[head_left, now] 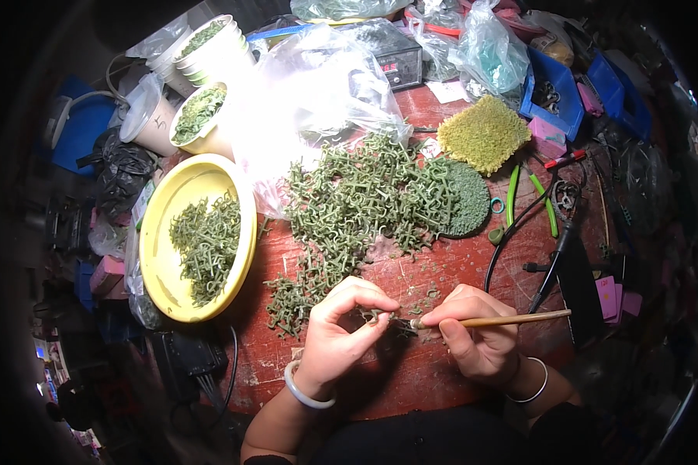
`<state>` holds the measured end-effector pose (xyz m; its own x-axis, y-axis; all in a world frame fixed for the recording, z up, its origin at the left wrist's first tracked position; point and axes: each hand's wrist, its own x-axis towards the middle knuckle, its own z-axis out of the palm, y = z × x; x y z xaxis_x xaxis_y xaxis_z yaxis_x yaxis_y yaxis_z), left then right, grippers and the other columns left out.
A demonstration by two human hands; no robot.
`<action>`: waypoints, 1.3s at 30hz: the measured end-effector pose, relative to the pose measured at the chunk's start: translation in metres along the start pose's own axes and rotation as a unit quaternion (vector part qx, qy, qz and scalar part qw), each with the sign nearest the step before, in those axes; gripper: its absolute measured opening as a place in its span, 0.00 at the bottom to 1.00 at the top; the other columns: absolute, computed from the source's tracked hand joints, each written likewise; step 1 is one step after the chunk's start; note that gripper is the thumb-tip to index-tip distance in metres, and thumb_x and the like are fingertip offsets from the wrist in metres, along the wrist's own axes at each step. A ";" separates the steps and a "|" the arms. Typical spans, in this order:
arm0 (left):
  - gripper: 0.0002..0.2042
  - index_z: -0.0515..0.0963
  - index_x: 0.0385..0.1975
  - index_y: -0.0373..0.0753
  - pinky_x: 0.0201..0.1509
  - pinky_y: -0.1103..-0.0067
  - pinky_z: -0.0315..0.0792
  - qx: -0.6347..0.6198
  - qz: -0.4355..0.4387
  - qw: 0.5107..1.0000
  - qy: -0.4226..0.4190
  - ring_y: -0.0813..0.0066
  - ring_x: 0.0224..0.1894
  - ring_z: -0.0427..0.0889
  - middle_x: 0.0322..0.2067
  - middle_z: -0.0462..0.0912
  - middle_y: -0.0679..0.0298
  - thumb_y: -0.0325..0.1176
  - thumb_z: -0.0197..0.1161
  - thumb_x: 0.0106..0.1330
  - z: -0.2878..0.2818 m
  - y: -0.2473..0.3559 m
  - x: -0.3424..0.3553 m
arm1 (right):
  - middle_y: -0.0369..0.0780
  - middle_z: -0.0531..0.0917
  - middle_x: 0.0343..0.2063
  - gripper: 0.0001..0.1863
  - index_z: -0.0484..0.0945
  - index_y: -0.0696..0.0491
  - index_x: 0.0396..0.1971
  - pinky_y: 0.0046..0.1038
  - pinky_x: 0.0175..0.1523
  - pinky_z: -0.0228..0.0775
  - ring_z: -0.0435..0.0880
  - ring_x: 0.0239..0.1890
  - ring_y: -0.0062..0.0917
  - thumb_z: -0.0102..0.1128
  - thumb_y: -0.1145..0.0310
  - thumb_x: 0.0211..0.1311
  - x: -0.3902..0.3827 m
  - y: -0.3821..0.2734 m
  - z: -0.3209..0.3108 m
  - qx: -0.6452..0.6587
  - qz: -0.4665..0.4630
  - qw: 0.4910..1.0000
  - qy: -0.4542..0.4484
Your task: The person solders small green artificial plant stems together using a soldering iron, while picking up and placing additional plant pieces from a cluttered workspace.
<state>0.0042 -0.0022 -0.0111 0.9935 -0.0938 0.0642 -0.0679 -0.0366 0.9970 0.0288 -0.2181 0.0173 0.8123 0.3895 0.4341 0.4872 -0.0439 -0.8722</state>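
Near the front of the table, my left hand (pixel 335 335) pinches a small green wax-like piece (pixel 374 316) between thumb and fingers. My right hand (pixel 477 345) grips a thin tool with a wooden handle (pixel 533 316), its handle pointing right and its narrow tip close to the left fingertips. The tip is dark and too small to make out. Beyond both hands lies a big heap of small, twisted green pieces (pixel 364 194). More such pieces fill part of a yellow basin (pixel 151 263) at the left.
A round green bristly pad (pixel 468 200) and a yellow bristly block (pixel 485 134) lie behind the heap. Green-handled pliers (pixel 513 195), a black cable tool (pixel 554 263) and blue bins (pixel 552 97) are at the right. Plastic bags and tubs (pixel 202 128) stand at the back left.
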 end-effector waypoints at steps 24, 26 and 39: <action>0.07 0.83 0.37 0.34 0.53 0.77 0.73 -0.046 -0.033 0.998 0.004 0.72 0.43 0.81 0.37 0.83 0.62 0.18 0.67 0.60 -0.001 -0.001 -0.002 | 0.42 0.84 0.31 0.06 0.80 0.59 0.43 0.28 0.33 0.74 0.82 0.28 0.25 0.60 0.78 0.68 -0.004 -0.005 0.003 0.031 0.109 0.993 0.045; 0.07 0.83 0.38 0.34 0.53 0.77 0.73 -0.069 -0.046 0.997 0.001 0.73 0.44 0.81 0.38 0.83 0.62 0.18 0.67 0.61 0.000 0.000 -0.002 | 0.43 0.84 0.32 0.08 0.80 0.58 0.43 0.30 0.34 0.75 0.83 0.28 0.29 0.64 0.78 0.65 -0.004 -0.001 0.005 -0.014 0.124 0.992 0.036; 0.09 0.78 0.44 0.30 0.53 0.80 0.77 -0.266 -0.148 0.950 -0.075 0.77 0.46 0.82 0.42 0.82 0.61 0.17 0.64 0.66 -0.002 0.002 -0.004 | 0.42 0.79 0.30 0.14 0.81 0.56 0.40 0.34 0.37 0.73 0.80 0.31 0.37 0.72 0.78 0.52 0.000 0.004 0.009 -0.164 0.003 0.985 -0.047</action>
<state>0.0000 -0.0002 -0.0091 0.9351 -0.2994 -0.1898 0.3079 0.4208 0.8533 0.0283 -0.2099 0.0122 0.7898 0.4707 0.3933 0.5726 -0.3358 -0.7479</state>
